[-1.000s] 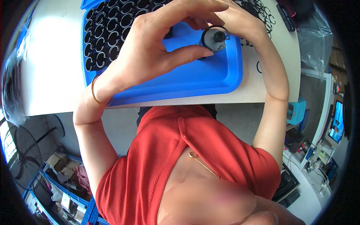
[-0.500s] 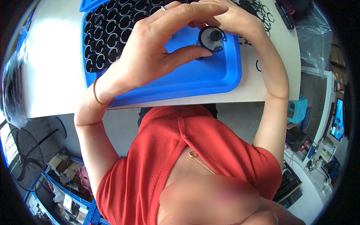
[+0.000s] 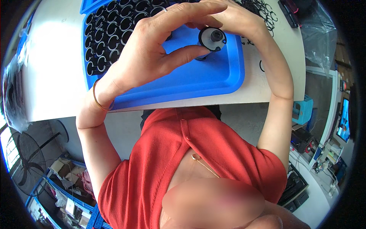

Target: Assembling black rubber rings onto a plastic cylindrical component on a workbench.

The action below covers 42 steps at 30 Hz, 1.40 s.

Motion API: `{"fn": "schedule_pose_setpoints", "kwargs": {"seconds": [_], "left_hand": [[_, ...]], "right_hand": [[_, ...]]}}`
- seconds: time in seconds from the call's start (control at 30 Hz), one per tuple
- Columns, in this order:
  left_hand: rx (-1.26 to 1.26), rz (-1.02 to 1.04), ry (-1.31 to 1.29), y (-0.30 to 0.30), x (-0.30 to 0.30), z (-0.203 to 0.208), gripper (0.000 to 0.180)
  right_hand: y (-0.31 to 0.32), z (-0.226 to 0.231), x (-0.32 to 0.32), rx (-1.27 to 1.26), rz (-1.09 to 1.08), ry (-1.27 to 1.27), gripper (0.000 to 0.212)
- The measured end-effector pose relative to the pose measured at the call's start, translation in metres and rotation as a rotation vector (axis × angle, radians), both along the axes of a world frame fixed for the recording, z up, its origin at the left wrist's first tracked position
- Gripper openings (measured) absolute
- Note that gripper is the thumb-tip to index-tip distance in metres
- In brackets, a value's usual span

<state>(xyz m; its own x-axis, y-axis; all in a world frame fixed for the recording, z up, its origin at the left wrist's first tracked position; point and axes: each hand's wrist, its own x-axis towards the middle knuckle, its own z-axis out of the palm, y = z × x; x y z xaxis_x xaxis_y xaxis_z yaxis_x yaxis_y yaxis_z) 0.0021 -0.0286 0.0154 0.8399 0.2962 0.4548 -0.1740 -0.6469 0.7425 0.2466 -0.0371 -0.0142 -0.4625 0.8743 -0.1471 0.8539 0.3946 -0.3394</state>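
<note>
My left hand (image 3: pixel 152 47) reaches over the blue tray (image 3: pixel 183 86). Its thumb presses the near side of a cylindrical part (image 3: pixel 207 37) with a pale round end and a dark central stub, and its other fingers curve around the far side. Around the rim of that end sits a black retaining ring (image 3: pixel 217 49), its two eyelets toward the lower right. Just beyond, my right hand (image 3: pixel 234 17) comes in from the right, next to the part; its fingers are mostly hidden behind my left hand. Rows of black parts with rings (image 3: pixel 111 28) stand in the tray's left side.
Loose black retaining rings (image 3: pixel 267 15) lie heaped on the white table (image 3: pixel 53 65) at the far right, and a single ring (image 3: pixel 262 66) lies nearer. A dark tool (image 3: pixel 288 14) is by the right edge. A standing fan (image 3: pixel 28 164) is at the lower left.
The retaining ring now sits closer around the pale end, its eyelets no longer jutting out to the right. The part has shifted slightly left and tilted. Both hands have barely moved.
</note>
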Motion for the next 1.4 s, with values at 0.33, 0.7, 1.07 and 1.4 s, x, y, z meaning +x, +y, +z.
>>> {"fn": "schedule_pose_setpoints", "kwargs": {"seconds": [0.33, 0.7, 1.07, 1.4], "left_hand": [[-0.055, 0.016, 0.018, -0.001, 0.001, -0.003, 0.079], [-0.279, 0.218, -0.044, 0.014, -0.003, -0.016, 0.046], [-0.534, 0.241, 0.227, 0.022, -0.001, -0.015, 0.026], [-0.571, 0.116, 0.137, 0.037, -0.008, -0.042, 0.027]], "right_hand": [[0.001, 0.007, -0.004, -0.085, -0.037, -0.009, 0.023], [0.002, 0.014, -0.005, 0.026, 0.013, 0.010, 0.023], [-0.001, 0.043, -0.001, -0.427, -0.285, 0.770, 0.016], [0.000, 0.045, 0.016, -0.363, -0.208, 0.914, 0.025]]}}
